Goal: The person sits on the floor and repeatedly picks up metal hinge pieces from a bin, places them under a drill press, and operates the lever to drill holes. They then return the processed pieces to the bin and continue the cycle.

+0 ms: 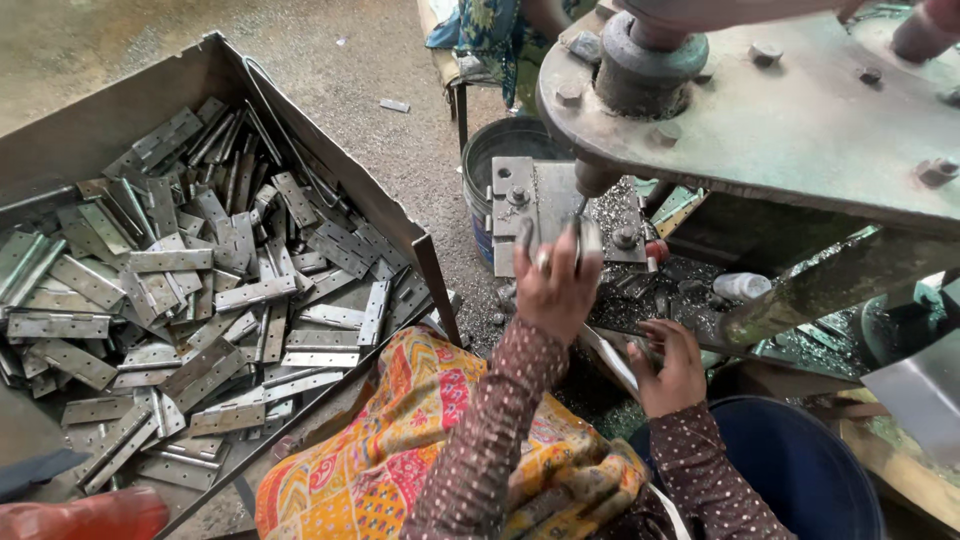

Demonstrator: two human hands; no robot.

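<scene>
- Hinge point(560, 240): metal piece held in the left hand point(556, 290), right at the press die block point(530, 210), under the press ram point(597, 178).
- Progress, as a judgement: the hinge looks to be going onto or coming off the die; cannot tell which. A big load of hinges still lies in the tray point(60, 140), so much of the pile looks unworked, though I cannot tell worked pieces from unworked ones.
- Left hand: raised, fingers curled narrow round the hinge, gripping it from below at the front of the die block.
- Right hand point(672, 368): lower, right of the die block, fingers bent and resting on the press bed edge amid metal chips point(640, 290); cannot tell if it holds anything.
- Press plate point(800, 130): heavy grey slab with bolts, above and right of the die block.
- Small white bottle point(742, 286): on the bed, right of the die block.
- Grey bucket point(490, 160): just behind and left of the die block.
- Blue bin point(800, 470): below and right of the die block, near the right sleeve.
- Tray of hinges: well left of the die block, on the floor, heaped.
- Patterned cloth point(400, 450): over the lap, below the die block.
- Another person in patterned clothing point(490, 30): beyond the bucket, only partly seen.
</scene>
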